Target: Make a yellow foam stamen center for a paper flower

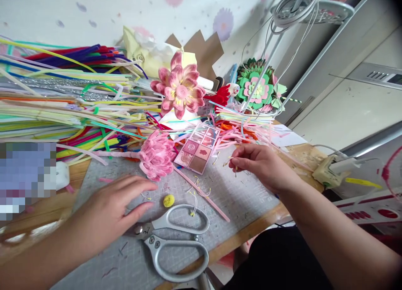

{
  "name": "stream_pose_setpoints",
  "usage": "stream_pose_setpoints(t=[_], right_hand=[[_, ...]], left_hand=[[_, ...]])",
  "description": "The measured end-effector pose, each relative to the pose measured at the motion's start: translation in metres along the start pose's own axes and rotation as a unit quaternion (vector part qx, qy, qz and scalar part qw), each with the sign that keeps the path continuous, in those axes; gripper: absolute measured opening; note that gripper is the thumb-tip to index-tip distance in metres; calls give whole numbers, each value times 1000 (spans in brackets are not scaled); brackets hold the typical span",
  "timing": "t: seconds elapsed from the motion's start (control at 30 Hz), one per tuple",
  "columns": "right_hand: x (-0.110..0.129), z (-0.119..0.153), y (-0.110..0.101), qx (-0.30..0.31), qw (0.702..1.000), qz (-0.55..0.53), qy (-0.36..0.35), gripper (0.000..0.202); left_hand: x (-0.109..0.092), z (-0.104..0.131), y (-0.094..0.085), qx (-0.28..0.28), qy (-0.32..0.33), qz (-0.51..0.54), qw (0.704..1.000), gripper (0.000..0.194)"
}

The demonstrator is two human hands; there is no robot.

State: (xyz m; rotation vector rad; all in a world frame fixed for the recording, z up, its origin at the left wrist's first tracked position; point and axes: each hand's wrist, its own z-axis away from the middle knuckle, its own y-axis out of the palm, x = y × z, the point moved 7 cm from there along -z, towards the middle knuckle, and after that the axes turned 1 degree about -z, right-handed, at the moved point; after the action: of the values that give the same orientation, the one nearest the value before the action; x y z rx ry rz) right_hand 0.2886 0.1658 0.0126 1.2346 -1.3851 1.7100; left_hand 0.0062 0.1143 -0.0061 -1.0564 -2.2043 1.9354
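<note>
My right hand (256, 162) pinches a few thin flower stamens (235, 171) with yellowish tips, held above the cutting mat. Over the mat's left side, my left hand (114, 208) has thumb and fingers apart and holds nothing. Just right of its fingertips lies a small round yellow flower centre (168, 201). More loose white stamens (195, 198) with yellow tips are scattered around a pink pipe cleaner (204, 194). Behind my left hand rests a fluffy pink flower (157, 155) on its stem, touching or close to an open makeup palette (198, 150).
Silver-handled scissors (204, 250) lie at the mat's (251, 198) front edge. Bundles of colourful pipe cleaners (63, 93) fill the left and back. A finished pink flower (180, 89) stands behind, with a green-and-pink one (257, 87) farther right. A power strip (328, 173) sits at the right.
</note>
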Motion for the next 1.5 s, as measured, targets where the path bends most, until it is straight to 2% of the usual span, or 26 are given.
stream_pose_setpoints(t=[0.07,0.13,0.2,0.4,0.53,0.67,0.77,0.83,0.93,1.03,1.1,1.17,1.23,1.33,1.37,1.43,1.5], right_hand=[[-2,-2,8,28,986,165,-27,14],[0,-1,15,39,949,305,-68,23],[7,2,21,34,930,351,-104,29],[25,16,32,49,935,309,-167,21],[19,13,20,9,939,312,-146,18],[15,11,7,-32,943,309,-123,13],[14,10,4,-52,939,324,-106,13],[13,10,5,-44,941,316,-111,12],[11,9,9,-4,951,281,-128,22],[11,9,11,23,954,270,-130,28],[11,11,11,26,952,281,-119,27],[8,12,10,26,940,326,-102,24],[2,12,9,26,921,379,-87,17],[-6,11,5,17,907,413,-80,9],[-7,11,5,15,905,416,-84,13],[-6,12,9,22,904,414,-106,37],[3,18,23,42,900,401,-167,44]], left_hand=[[-5,-2,8,37,-11,3,999,25],[-11,-4,15,69,-18,2,997,27],[-16,-6,17,84,-30,-7,996,28],[-30,-13,31,149,-9,-32,988,28],[-28,-18,37,146,-2,-27,989,19],[-28,-17,28,129,-26,-8,991,15],[-29,-13,14,104,-92,80,987,19],[-34,-13,10,95,-127,164,974,21],[-47,-18,16,87,-160,289,940,20],[-57,-24,31,83,-175,349,917,18],[-64,-24,39,94,-148,319,931,17],[-68,-19,43,93,-97,221,966,16],[-69,-12,39,57,-48,118,990,16],[-67,1,36,25,-18,32,999,16],[-66,4,37,29,-15,18,999,16],[-65,9,41,39,-15,-2,999,16],[-63,12,45,39,-17,-25,999,16]])
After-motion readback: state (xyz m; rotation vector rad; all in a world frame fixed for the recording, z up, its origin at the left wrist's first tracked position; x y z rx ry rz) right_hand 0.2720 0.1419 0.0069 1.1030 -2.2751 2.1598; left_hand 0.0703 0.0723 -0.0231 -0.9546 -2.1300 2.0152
